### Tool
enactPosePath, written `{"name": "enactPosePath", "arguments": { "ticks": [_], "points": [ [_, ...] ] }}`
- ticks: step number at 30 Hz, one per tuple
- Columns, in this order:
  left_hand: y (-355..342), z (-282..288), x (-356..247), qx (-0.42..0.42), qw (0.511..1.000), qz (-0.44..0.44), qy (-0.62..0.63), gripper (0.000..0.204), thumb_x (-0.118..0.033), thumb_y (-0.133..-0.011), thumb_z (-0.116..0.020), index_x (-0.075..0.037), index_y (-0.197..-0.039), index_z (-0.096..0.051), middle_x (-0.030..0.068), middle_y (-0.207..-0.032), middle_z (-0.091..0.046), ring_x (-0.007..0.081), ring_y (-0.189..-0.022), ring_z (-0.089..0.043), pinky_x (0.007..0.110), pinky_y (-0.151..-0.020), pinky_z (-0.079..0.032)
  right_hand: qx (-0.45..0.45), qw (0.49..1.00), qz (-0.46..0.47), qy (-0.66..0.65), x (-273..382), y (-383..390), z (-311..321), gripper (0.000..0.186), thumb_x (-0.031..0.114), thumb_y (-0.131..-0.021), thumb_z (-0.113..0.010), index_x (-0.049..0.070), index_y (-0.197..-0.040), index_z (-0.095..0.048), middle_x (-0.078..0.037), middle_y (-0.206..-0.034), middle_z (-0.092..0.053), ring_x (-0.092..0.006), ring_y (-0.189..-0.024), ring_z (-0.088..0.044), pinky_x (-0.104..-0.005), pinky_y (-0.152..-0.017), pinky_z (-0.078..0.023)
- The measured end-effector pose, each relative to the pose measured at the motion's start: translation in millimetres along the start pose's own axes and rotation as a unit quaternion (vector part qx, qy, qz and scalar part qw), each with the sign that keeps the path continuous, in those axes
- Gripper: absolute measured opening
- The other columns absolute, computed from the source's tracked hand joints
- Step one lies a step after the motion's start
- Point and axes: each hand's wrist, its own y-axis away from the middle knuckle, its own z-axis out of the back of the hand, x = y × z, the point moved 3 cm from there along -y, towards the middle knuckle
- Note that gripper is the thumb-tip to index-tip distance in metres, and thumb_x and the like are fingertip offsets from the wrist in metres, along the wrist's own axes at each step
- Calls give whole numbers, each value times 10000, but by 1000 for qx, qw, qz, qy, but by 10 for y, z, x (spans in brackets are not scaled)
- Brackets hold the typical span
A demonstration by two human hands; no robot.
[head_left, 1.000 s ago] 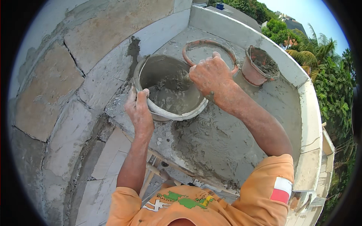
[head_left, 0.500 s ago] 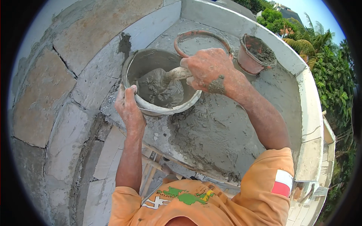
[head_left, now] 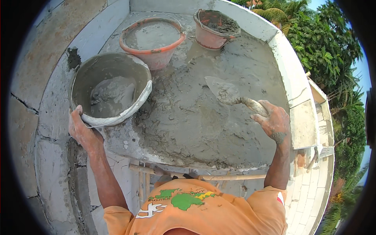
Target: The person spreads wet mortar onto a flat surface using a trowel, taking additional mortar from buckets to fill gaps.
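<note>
My left hand (head_left: 84,127) grips the near left rim of a grey-coated bucket (head_left: 133,113), its thumb over the edge. Wet mortar (head_left: 111,96) lies in the bottom of that bucket. Out to the right, my right hand (head_left: 275,119) is closed round the mortar-crusted handle of a trowel (head_left: 223,89). The blade points up and left, over the wet grey mortar layer (head_left: 199,121) that covers the slab. Some mortar clings to the blade near the handle. Whether the blade touches the layer I cannot tell. A grey smear of mortar marks my right wrist.
An orange bucket (head_left: 152,51) filled with greyish liquid stands just beyond the grey one. Farther back is a smaller reddish bucket (head_left: 213,33) with dark mortar in it. A low pale wall (head_left: 288,66) curves round the slab. A bamboo pole (head_left: 231,177) runs below the near edge.
The trowel has come out of the grey bucket and swung right over the mortar layer with my right hand. My left hand stays on the bucket rim. The view has shifted right.
</note>
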Motion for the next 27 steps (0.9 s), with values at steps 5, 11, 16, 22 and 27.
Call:
{"name": "enactPosePath", "arguments": {
  "ticks": [5, 11, 16, 22, 27],
  "points": [
    [-87, 225, 128, -7, 1000, -3, -16, 211, -184, -891, -608, 24, -926, -627, 91, -964, -597, 189, -920, -585, 350, -833, -482, 30, 982, -185, -34, -744, 642, -377, 485, 391, -762, -788, 169, -1176, -666, -118, -929, -721, -332, -899, -682, -447, -793, -519],
    [-73, 291, 206, -11, 1000, -16, 0, 250, -203, -923, -606, 42, -968, -630, 95, -990, -599, 188, -950, -578, 340, -855, -481, 11, 965, -259, -49, -1118, 1062, -499, 498, 407, -766, -784, 167, -1184, -659, -146, -945, -720, -350, -914, -685, -457, -791, -521],
    [-68, 339, 134, -60, 997, 22, 37, 257, -214, -909, -605, 38, -953, -628, 105, -1001, -608, 200, -951, -587, 341, -859, -478, 28, 958, -287, -3, -1061, 1026, -613, 514, 390, -770, -786, 151, -1203, -646, -168, -957, -716, -367, -928, -680, -462, -806, -522],
    [47, 58, 78, -27, 998, 16, 62, 150, -133, -822, -630, -6, -903, -619, 69, -948, -581, 178, -882, -562, 345, -799, -460, 22, 961, -269, -60, -1157, 1305, -912, 610, 290, -770, -786, 114, -1311, -566, -165, -1113, -676, -370, -1024, -647, -467, -867, -509],
    [48, 192, -4, -40, 995, 35, 85, 122, -151, -832, -633, -45, -889, -612, 36, -901, -546, 152, -851, -546, 304, -787, -442, 37, 977, -209, -26, -1116, 1284, -1055, 695, 304, -763, -779, 98, -1372, -512, -167, -1175, -645, -373, -1086, -614, -465, -913, -487]
  ]
}}
